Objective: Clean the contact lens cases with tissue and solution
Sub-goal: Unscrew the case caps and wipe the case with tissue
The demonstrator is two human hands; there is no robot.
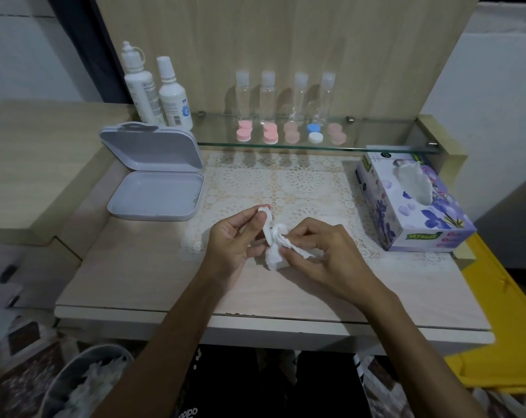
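While both hands pinch it, the tissue [275,247] looks white, twisted, crumpled.

Pale wooden desk [141,285] (dim light); white wall [20,55]

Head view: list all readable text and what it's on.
"MYSOFT", roughly, on the green tag of the tissue box; its other print is blurred.
"adida", cut off by the frame edge, on the black clothing.
Solution bottles: label print too small to read.
Nothing else carries text.

Dim, soft, wide-angle edge distortion.
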